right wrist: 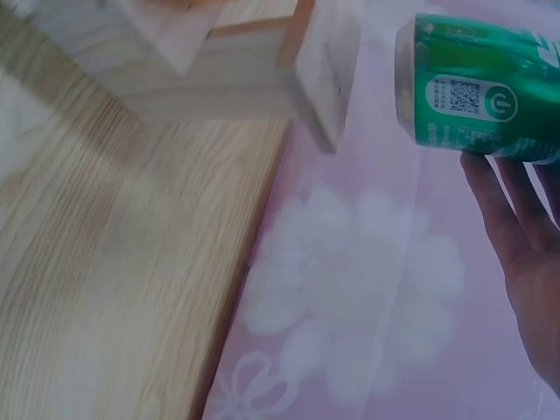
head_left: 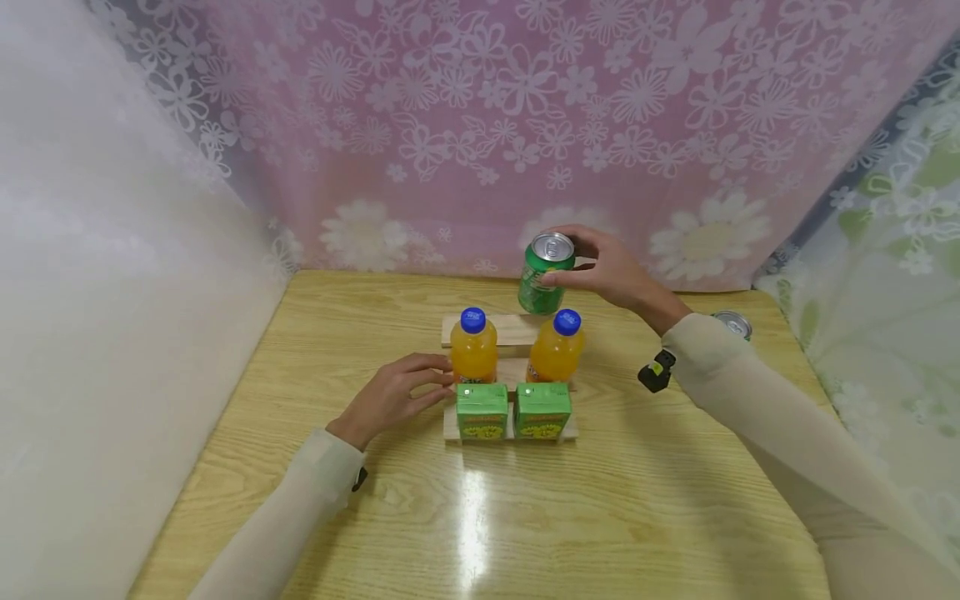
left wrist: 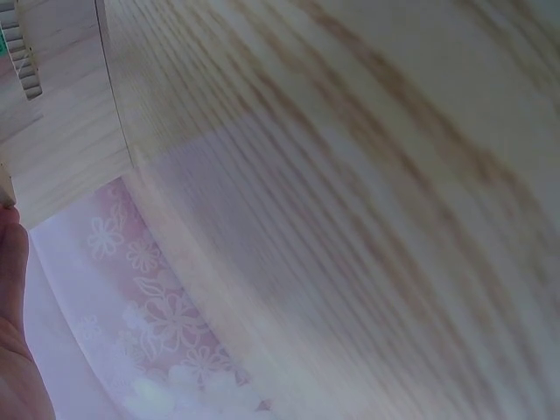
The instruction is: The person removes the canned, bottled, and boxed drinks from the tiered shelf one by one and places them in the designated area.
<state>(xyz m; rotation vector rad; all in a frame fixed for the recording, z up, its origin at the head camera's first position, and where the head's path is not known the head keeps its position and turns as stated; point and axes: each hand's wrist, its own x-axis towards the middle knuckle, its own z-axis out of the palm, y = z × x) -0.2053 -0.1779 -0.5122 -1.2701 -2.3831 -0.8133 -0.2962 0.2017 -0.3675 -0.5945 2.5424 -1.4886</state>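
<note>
1. Pink cloth with white flowers (head_left: 495, 108) hangs beyond both hands, with a pale wall of fabric (head_left: 112, 275) out past the left hand and a leafy one (head_left: 885, 275) past the right. Under it all is a wood-grain table (head_left: 637, 517).
2. Right hand (head_left: 611, 271) has a green can (head_left: 542, 283), thumb on the near side and fingers round the far side. Can's pretty much upright with its silver top up. Right wrist view shows it off the wood, with a gap to the rack.
3. Between the hands sits a stepped wooden rack (head_left: 502, 331). The held can is over by its top step, toward the right-hand end.
4. Left hand (head_left: 393, 387) is loose and fairly spread, fingertips at the rack's side. Its own wrist cam catches only a sliver of hand against wood.
5. Middle step: two orange bottles (head_left: 474, 354) with blue caps, one right by the left fingertips, the other below the held can.
6. Lowest step, nearest the person: two green juice boxes (head_left: 482, 412), side by side.
7. Another can (head_left: 732, 323) pokes out behind the right sleeve (head_left: 720, 358), mostly hidden.
</note>
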